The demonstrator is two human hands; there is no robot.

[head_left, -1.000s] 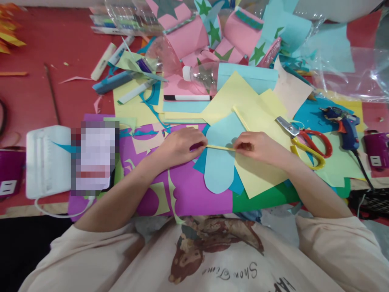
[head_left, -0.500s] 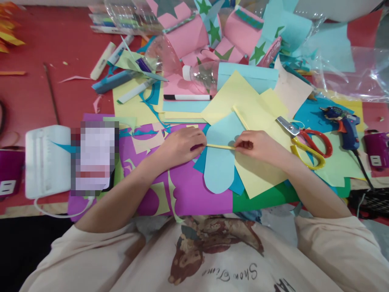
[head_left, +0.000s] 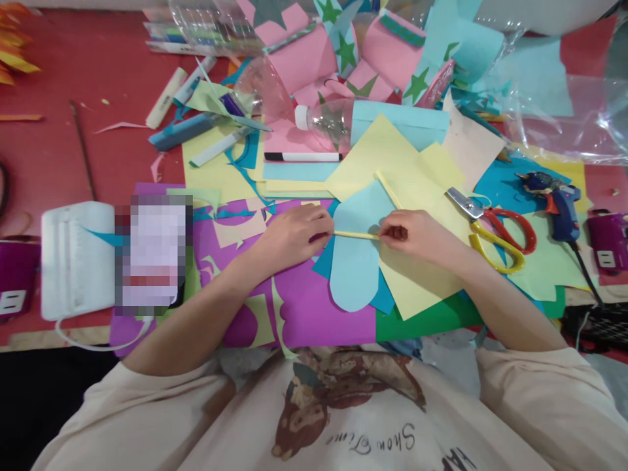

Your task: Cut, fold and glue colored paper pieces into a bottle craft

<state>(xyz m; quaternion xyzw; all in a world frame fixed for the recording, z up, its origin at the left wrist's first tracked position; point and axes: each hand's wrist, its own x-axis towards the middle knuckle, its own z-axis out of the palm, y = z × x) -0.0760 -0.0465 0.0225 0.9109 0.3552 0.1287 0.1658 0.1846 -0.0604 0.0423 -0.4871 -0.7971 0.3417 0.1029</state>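
A thin yellow paper strip (head_left: 357, 235) runs level between my two hands. My left hand (head_left: 301, 237) pinches its left end, and my right hand (head_left: 411, 234) pinches the right end with curled fingers. Beneath the strip lies a light-blue paper shape (head_left: 354, 278) with a rounded lower end. Another narrow yellow strip (head_left: 388, 190) rests slanted just above my right hand. Under these are a large pale-yellow sheet (head_left: 415, 288) and a purple sheet (head_left: 328, 320).
Scissors (head_left: 500, 235) with red and yellow handles lie right of my right hand, and a blue glue gun (head_left: 559, 203) lies beyond them. A plastic bottle (head_left: 333, 123) wrapped in light-blue paper and a marker (head_left: 303, 157) are further back. A phone (head_left: 153, 252) sits at left.
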